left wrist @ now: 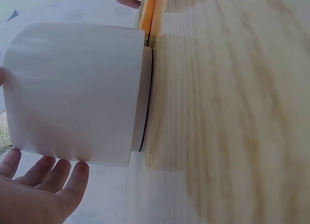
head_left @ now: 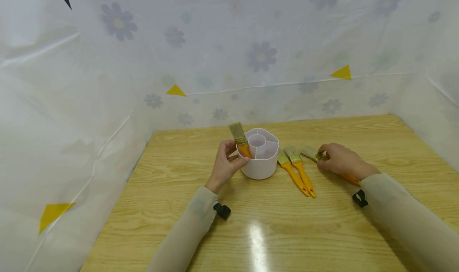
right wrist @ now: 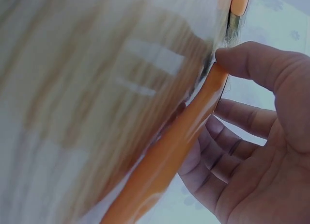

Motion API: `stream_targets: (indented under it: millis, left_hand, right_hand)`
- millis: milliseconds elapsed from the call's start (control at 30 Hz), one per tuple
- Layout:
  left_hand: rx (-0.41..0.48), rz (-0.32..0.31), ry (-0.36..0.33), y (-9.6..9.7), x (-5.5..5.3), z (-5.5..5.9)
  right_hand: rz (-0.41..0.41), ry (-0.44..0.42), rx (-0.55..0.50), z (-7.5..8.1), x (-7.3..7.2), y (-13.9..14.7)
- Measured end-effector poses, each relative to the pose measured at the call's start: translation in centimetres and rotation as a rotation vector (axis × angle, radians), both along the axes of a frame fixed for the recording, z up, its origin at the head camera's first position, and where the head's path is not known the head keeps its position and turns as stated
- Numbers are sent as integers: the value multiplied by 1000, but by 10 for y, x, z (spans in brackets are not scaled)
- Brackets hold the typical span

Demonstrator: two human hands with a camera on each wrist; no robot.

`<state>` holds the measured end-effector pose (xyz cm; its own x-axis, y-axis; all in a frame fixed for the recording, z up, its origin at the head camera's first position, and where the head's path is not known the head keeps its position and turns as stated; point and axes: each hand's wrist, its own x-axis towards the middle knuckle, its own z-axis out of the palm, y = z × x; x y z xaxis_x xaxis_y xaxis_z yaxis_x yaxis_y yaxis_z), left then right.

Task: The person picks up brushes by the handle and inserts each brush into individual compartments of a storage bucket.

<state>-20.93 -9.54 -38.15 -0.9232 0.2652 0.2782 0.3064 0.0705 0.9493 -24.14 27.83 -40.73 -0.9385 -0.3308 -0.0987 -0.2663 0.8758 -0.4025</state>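
In the head view a white divided desk organizer [head_left: 259, 169] with a round middle cup stands on the table. A paintbrush [head_left: 240, 138] stands in its left compartment, bristles up and tilted left. My left hand [head_left: 226, 162] holds the organizer's left side, thumb near the front rim; in the left wrist view several fingertips [left wrist: 81, 169] touch its wall. My right hand [head_left: 338, 158] pinches another paintbrush [right wrist: 164, 156] near the top of its orange handle, thumb opposite the fingers. The brush lies low along the tabletop, its bristles pointing left toward the organizer.
Two more orange-handled paintbrushes [head_left: 295, 172] lie side by side just right of the organizer. The wood-grain table [head_left: 279, 232] ends at a flowered sheet [head_left: 215, 65] behind, with white sheeting at both sides.
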Motion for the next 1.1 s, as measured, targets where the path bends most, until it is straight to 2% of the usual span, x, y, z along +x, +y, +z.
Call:
stream_targets:
  millis: [1100]
  left_hand:
    - [-14,3,-2,2,1,2]
  right_hand:
    - [-38,115,-24,5,5,0]
